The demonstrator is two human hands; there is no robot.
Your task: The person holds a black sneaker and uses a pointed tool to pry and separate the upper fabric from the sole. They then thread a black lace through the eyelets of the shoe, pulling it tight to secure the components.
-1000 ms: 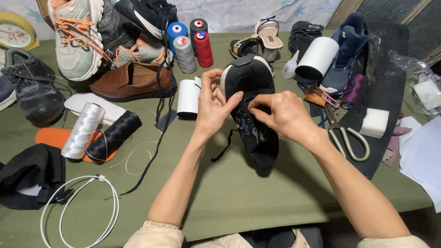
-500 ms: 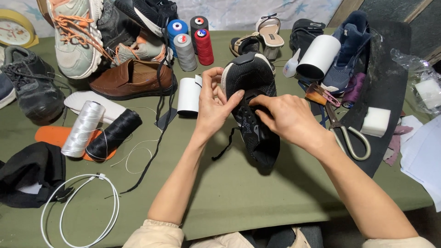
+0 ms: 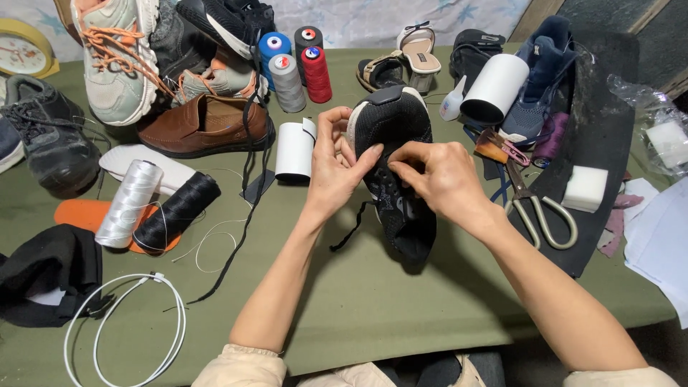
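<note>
Black sneaker [image 3: 398, 154] lies mid-desk, left hand [image 3: 335, 168] grasping its side, right hand [image 3: 438, 179] fingers pinching its laces.

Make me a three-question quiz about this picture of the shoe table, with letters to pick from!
1. Where are the scissors?
A. Beside the right hand, on the black mat
B. Inside the brown shoe
C. On the yellow clock

2. How many upright thread cones stand at the back of the table?
A. One
B. Four
C. Nine

3. What is the black sneaker doing?
A. Lying alone, untouched
B. Held by both hands
C. Hanging from a hook

Answers:
1. A, the scissors lie just right of the right hand on the dark mat.
2. B, a blue, a grey, a red and a dark cone stand together.
3. B, the left hand and right hand both grip it with their fingers.
</note>
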